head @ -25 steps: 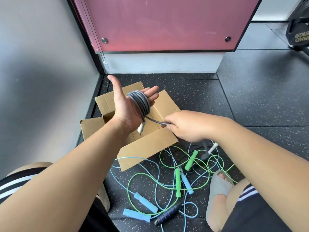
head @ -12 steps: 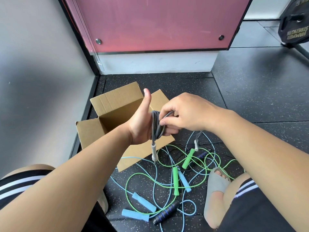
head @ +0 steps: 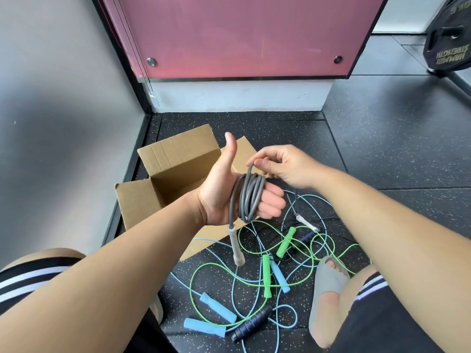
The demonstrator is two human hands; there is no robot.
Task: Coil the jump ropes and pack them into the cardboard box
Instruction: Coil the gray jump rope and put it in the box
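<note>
View: head camera only, looking down at both hands above the floor.
Left hand: we see the left hand [head: 221, 192] raised in front of the box, thumb up and fingers curled, clenched round the coil.
Grey rope: the grey rubber-cord jump rope [head: 251, 197] is wound in several loops round the left fingers [head: 271, 203]; it is in the hand, not in the box.
Hanging handle: a pale grey rope handle [head: 235, 247] dangles straight down below the left palm.
Right hand: the right hand [head: 285, 166] is just right of the coil's top, its fingertips pinching the top loop of the grey cord.
Second handle: a whitish handle [head: 307, 223] lies on the floor to the right; a thin grey cord leads up from it toward the right hand.
Box: the brown cardboard box [head: 175, 159] sits open on the floor behind the left hand, flaps out, near the wall corner; we cannot tell what is inside.
Floor pile: a bright green jump rope [head: 266, 276] and a light blue jump rope [head: 218, 307] lie tangled and uncoiled in front of the box. A black foam handle with blue rings [head: 252, 323] lies at the near edge.
Floor: black speckled rubber mat [head: 382, 149].
Foot: a grey slide sandal [head: 328, 278] touches the pile's right side.
Background: pink wall panel [head: 242, 34]; black weight plate [head: 451, 34] at top right.
</note>
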